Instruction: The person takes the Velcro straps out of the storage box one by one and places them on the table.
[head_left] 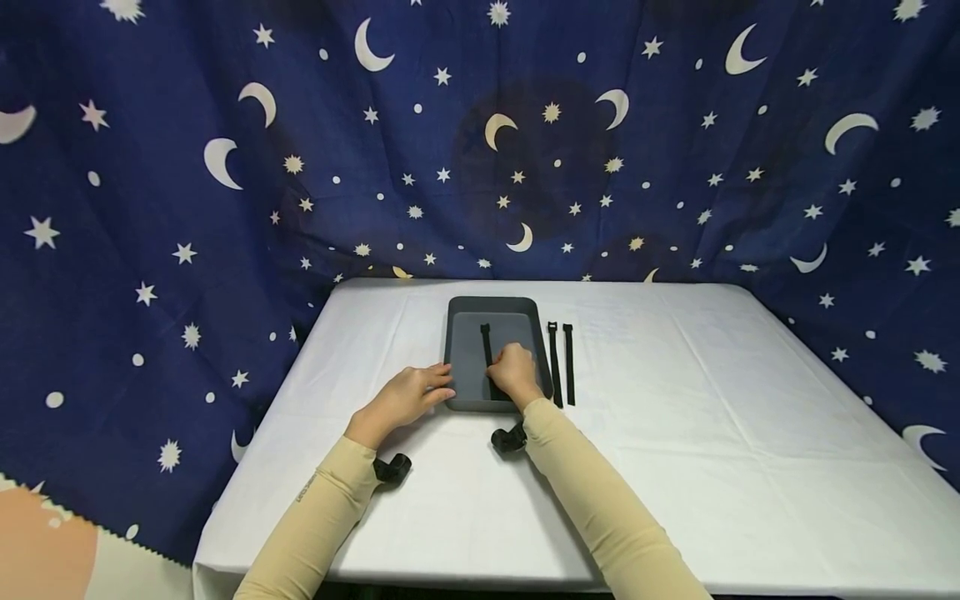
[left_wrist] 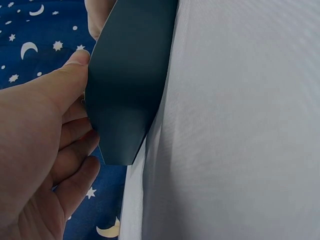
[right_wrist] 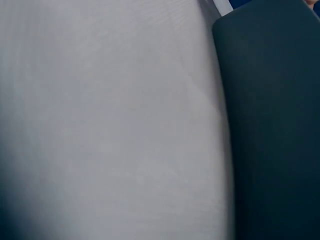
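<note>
A dark grey rectangular tray [head_left: 467, 354] lies on the white-covered table. Inside it a black cable strap [head_left: 486, 342] with a small buckle head runs lengthwise. My right hand [head_left: 515, 371] reaches into the tray with curled fingers and pinches this strap around its middle. At the tray's left rim, my left hand [head_left: 411, 395] rests its fingertips against the side, fingers loosely extended. The left wrist view shows the thumb and fingers [left_wrist: 75, 155] along the tray wall [left_wrist: 130, 85]. In the right wrist view the tray wall [right_wrist: 275, 120] fills the right side, and the right hand is hidden.
Two more black cable straps, a left one [head_left: 555, 367] and a right one [head_left: 569, 367], lie side by side just right of the tray. White cloth [head_left: 712, 417] covers the table. Behind it hangs a blue curtain [head_left: 450, 150] with moons and stars.
</note>
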